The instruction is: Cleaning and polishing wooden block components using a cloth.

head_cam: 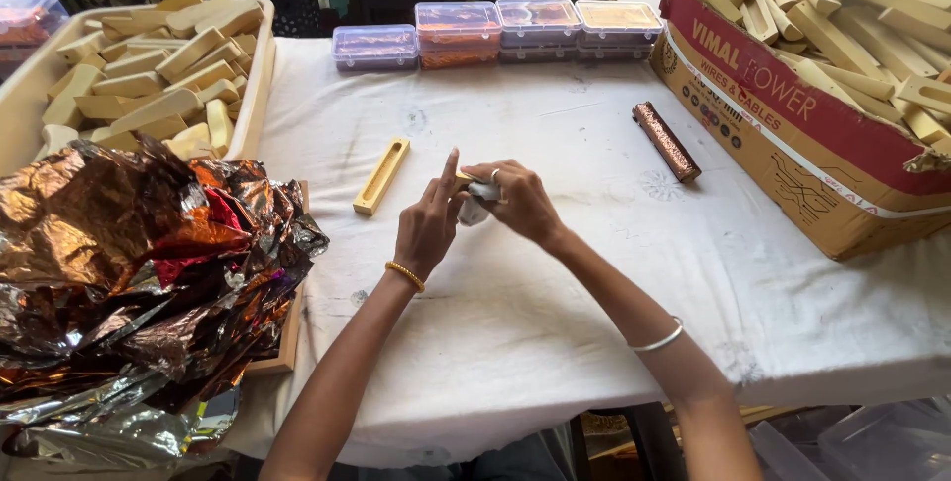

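Cloth, white and smudged, covers the table from edge to edge. On its right edge a big cardboard carton brims with pale wooden pieces; on the left edge a cream tray holds more of them, and below it a heap of crumpled copper and silver foil spills over the front left corner. Along the far edge stands a row of clear plastic boxes. Right of centre lies a foil-wrapped stick; left of centre, a bare slotted wooden piece.

At the middle, both hands meet just above the cloth. The right hand is curled around a small pale piece, whitish, mostly hidden by the fingers, so I cannot tell what it is. The left hand stands edge-on against it, forefinger raised, the other fingers hidden behind the palm.

Judging by the wrapped stick and the foil, this looks like a covering step in progress; the next move would need steady pinching and turning between both hands.
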